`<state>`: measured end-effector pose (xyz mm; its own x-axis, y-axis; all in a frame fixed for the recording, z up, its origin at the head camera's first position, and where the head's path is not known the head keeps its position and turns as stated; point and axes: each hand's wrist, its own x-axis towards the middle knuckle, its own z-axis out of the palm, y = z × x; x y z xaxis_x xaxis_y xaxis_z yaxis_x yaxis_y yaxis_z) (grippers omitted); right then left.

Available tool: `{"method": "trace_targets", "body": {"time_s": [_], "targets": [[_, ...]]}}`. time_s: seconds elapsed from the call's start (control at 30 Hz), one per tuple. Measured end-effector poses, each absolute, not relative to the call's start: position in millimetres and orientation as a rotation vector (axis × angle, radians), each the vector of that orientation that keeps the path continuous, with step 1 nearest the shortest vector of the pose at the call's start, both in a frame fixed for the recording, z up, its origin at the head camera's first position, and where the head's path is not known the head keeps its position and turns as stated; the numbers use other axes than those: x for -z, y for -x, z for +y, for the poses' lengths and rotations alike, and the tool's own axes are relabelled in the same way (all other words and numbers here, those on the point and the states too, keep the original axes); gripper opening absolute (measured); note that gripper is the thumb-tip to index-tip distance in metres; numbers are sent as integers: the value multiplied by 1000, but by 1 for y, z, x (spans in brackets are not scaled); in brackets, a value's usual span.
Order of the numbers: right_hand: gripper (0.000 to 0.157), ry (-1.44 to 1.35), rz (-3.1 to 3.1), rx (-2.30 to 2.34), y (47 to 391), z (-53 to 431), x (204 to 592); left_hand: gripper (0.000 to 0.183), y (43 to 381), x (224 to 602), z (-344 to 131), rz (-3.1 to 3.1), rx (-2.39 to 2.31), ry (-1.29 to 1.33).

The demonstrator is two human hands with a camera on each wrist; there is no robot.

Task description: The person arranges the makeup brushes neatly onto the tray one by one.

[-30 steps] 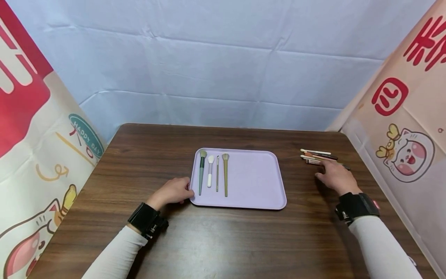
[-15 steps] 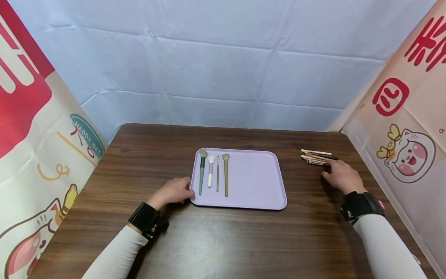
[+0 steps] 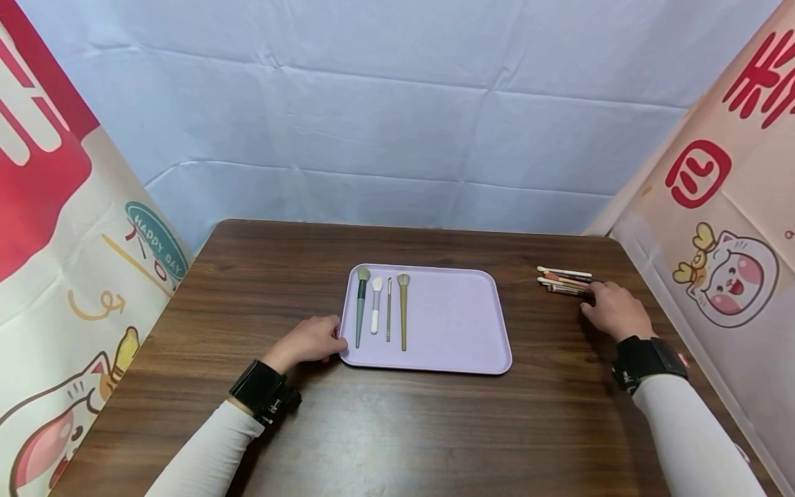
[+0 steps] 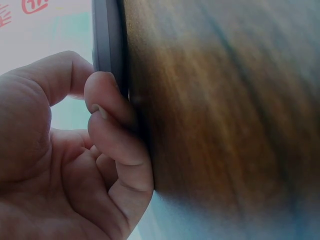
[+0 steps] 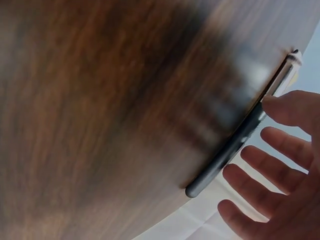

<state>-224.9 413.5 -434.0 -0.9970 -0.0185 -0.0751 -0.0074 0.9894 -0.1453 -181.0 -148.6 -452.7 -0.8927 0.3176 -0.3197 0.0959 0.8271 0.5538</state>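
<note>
My left hand (image 3: 307, 339) grips the near left corner of a lilac tray (image 3: 456, 321), with curled fingers under its rim and the thumb over it. Side by side on the tray's left part lie a green makeup brush (image 3: 359, 314), a white one (image 3: 375, 319), a thin one (image 3: 388, 314) and an olive one (image 3: 404, 314). To the right, my right hand (image 3: 617, 312) is at the handle ends of a bunch of makeup brushes (image 3: 562, 281) on the table. In the right wrist view its fingers are spread apart, and the thumb tip meets a black-handled brush (image 5: 230, 149).
The brown wooden table (image 3: 435, 431) carries the tray near its middle, and the loose brushes lie near its right edge. A pale cloth (image 3: 397, 124) hangs behind. Printed cloths (image 3: 727, 276) stand along both sides.
My right hand has shifted a little to the right, from over the brushes to their handle ends, uncovering more of them. The left hand and the tray stay put.
</note>
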Motion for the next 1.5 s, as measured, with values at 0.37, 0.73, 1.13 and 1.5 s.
{"method": "trace_targets", "body": {"time_s": [0.37,0.73,1.13,1.5], "targets": [[40,13,3075,193,228,415,431,13,181,455,-148,2605,-760,-312],[36,-10,3093,221,231,418,435,13,181,455,-147,2612,-755,-323],[28,43,3120,273,240,426,443,13,182,453,-146,2609,-753,-308],[26,70,3137,269,240,422,441,13,181,452,-148,2606,-749,-288]]}}
